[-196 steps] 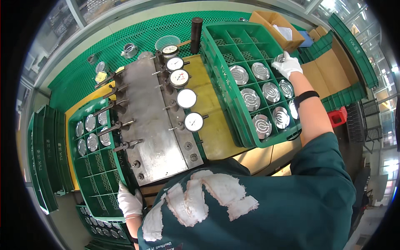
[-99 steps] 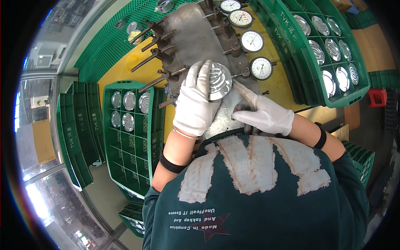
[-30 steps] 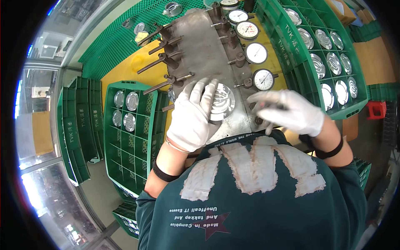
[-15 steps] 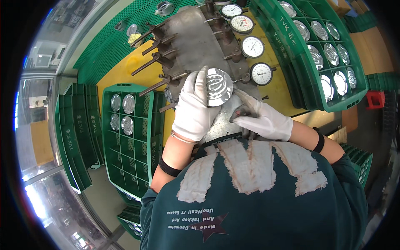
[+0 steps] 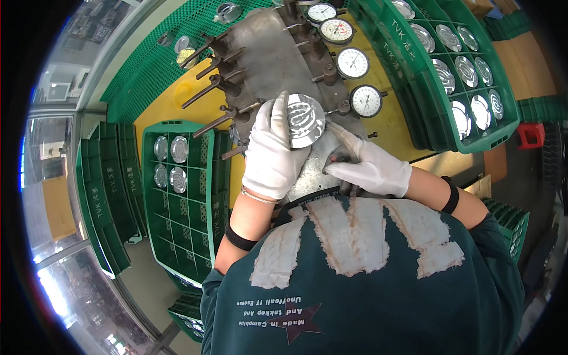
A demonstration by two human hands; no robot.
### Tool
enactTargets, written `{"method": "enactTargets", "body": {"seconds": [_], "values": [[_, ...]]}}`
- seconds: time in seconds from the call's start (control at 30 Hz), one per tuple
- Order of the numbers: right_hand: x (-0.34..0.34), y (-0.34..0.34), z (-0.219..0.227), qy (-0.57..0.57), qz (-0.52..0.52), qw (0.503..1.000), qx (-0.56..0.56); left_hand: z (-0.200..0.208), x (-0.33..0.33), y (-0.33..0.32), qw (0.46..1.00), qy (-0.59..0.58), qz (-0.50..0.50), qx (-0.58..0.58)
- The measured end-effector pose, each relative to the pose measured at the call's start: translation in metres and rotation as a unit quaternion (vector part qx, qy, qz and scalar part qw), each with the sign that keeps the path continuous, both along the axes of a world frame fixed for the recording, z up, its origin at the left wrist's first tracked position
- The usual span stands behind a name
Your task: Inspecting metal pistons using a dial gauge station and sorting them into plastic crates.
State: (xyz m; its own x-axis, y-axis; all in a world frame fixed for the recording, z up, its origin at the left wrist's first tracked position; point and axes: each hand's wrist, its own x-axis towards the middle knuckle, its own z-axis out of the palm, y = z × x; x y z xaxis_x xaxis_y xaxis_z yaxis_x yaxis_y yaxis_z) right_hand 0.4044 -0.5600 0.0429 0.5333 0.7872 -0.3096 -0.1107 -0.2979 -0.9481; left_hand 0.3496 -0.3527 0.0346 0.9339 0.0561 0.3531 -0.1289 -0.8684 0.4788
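Note:
My gloved left hand (image 5: 269, 151) is closed on the left side of a shiny, round metal piston (image 5: 306, 121), its bright end face turned up. The piston is over the near end of a dark metal gauging fixture (image 5: 266, 53). To its right is my gloved right hand (image 5: 376, 168), thumb and forefinger apart, the forefinger close to the piston's edge. Some darkened fingertips curl in the gap, and nothing held shows there. Several dial gauges (image 5: 366, 100) line the fixture's right side, and rod-like handles (image 5: 210, 124) stick out on its left.
A green divided crate (image 5: 177, 201) at left has several pistons at its far end. Another green crate (image 5: 441, 71) with pistons stands at the right. More crates (image 5: 112, 189) lean at far left. Green mesh (image 5: 142, 71) covers the back, with small metal parts on it.
The whole view has shifted slightly, so everything sits a little further left. My hands keep the same pose, and the piston is still in my left hand.

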Motion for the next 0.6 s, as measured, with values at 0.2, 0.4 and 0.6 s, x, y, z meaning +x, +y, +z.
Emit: {"method": "enactTargets", "body": {"seconds": [0.2, 0.4, 0.6], "values": [[0.012, -0.005, 0.029, 0.055, 0.006, 0.998, 0.038, 0.048, -0.018, -0.013, 0.987, 0.004, -0.085, -0.139], [0.080, -0.029, 0.046, -0.280, 0.216, 0.916, 0.192, 0.064, -0.034, 0.000, 0.966, -0.006, -0.068, -0.249], [0.225, -0.053, 0.153, -0.094, -0.176, 0.956, 0.214, 0.033, -0.093, 0.026, 0.937, -0.017, 0.137, -0.321]]}}
